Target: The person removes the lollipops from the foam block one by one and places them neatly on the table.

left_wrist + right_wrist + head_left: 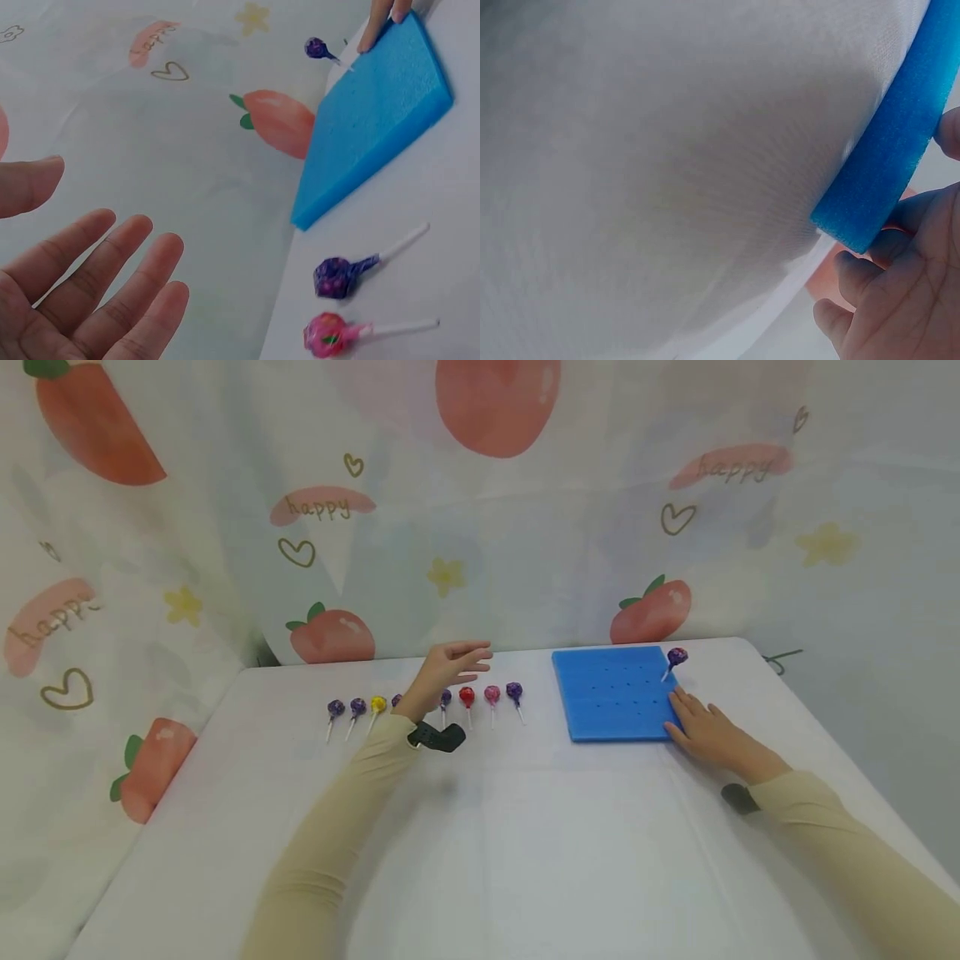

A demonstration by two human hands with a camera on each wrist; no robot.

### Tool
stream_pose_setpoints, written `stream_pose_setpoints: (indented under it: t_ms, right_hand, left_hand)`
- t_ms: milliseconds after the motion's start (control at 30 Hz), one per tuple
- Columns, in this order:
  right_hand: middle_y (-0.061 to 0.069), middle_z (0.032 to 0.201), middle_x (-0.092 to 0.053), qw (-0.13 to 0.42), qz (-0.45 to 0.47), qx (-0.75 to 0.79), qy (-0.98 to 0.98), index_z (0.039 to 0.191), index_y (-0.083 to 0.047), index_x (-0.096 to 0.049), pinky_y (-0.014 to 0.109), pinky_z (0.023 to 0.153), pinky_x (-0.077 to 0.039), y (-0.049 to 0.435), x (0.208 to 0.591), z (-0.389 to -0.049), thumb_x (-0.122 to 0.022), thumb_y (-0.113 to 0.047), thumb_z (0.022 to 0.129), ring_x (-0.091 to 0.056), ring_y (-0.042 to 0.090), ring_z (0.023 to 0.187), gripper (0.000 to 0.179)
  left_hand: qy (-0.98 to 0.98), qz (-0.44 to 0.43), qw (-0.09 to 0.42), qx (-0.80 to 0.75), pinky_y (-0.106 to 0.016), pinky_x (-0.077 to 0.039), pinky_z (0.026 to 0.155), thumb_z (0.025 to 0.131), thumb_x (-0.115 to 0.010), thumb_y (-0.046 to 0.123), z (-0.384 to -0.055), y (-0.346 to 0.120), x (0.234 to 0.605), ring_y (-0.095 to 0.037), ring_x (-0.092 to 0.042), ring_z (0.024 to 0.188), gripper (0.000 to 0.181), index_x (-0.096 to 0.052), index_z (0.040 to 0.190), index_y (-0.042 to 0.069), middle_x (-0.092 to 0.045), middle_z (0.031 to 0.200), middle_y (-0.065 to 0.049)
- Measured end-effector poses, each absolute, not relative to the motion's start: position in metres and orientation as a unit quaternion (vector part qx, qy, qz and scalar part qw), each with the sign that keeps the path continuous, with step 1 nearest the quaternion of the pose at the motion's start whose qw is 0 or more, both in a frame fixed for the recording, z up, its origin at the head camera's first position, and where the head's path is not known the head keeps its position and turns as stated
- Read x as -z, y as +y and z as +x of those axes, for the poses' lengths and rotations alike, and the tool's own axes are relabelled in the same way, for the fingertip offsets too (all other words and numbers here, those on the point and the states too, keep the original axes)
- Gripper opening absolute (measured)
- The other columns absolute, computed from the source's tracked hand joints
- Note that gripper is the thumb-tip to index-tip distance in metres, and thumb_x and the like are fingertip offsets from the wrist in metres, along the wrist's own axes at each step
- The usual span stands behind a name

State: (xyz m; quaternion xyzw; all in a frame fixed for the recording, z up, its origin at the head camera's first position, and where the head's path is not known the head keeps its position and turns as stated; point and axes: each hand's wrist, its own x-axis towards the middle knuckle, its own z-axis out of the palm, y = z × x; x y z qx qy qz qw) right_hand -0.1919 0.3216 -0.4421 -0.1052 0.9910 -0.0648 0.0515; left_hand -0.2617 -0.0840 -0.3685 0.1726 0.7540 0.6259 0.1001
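Observation:
My left hand (448, 675) hovers over a row of wrapped lollipops, its fingers apart and nothing between them. In the left wrist view, a purple lollipop (335, 277) and a pink lollipop (328, 335) lie below that hand's level, on the right. A red lollipop (467, 696) and a yellow lollipop (378, 703) belong to the same row; part of it is hidden by the left hand. My right hand (705, 731) rests against the right edge of a blue foam board (611, 693) with holes. One purple lollipop (677, 657) stands tilted at the board's back right corner.
A white-covered table (525, 843) carries everything. Behind it and on the left hangs a printed curtain (510, 543) with peaches, hearts and flowers. The board lies to the right of the lollipop row, near the table's back edge.

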Motion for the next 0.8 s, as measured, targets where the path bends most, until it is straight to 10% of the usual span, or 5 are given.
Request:
stream_pose_setpoints:
  t_ms: [800]
  right_hand:
    - [0.038, 0.148, -0.012, 0.055, -0.100, 0.069, 0.991, 0.142, 0.017, -0.015, 0.067, 0.110, -0.011, 0.321, 0.441, -0.189, -0.040, -0.034, 0.099, -0.014, 0.052, 0.136, 0.070]
  left_hand:
    - [0.744, 0.170, 0.089, -0.640, -0.039, -0.045, 0.102, 0.091, -0.062, 0.022, -0.278, 0.069, 0.400, -0.024, -0.060, 0.115, 0.039, -0.058, 0.128, 0.009, -0.065, 0.122, -0.012]
